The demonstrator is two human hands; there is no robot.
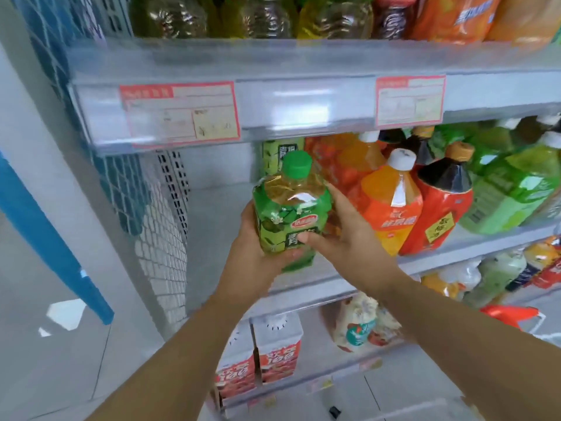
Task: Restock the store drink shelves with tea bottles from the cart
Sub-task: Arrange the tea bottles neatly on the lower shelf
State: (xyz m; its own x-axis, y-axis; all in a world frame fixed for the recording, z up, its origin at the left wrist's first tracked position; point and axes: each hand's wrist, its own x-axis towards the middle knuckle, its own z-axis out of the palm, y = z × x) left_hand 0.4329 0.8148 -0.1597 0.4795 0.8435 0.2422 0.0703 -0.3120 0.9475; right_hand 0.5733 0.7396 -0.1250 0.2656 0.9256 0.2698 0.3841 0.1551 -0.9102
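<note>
at the left end of the middle shelf [212, 208], in front of its bare stretch: one tea bottle [288, 208] with green cap, green wrap and pale amber liquid showing at the shoulder. it was held tilted, cap leaning toward the shelf back. the base sat low over the shelf's front edge; contact with the shelf could not be told.

left hand [253, 247] cupped the lower left side, fingers curled under the base. right hand [343, 235] gripped the right side, thumb laid across the front label. both hands were closed round the same bottle.

label notes: red oval logo with small pale script, unreadable. below it was a large white chinese character, partly covered by the thumb. a second green bottle [282, 153] stood behind at the shelf back, its white characters blurred.

same shelf, just right of the right hand: orange drink bottle [391, 202], white cap, white chinese writing on orange wrap. next came a dark drink bottle [440, 208], red wrap, yellow diamond tag with dark characters, and beyond it green-wrapped bottles [510, 189].

on the rail of the shelf above: a pink-bordered price tag [179, 113] and a second tag [409, 100], print too blurred to read. red-and-white cartons [277, 347] stood on the shelf below.
</note>
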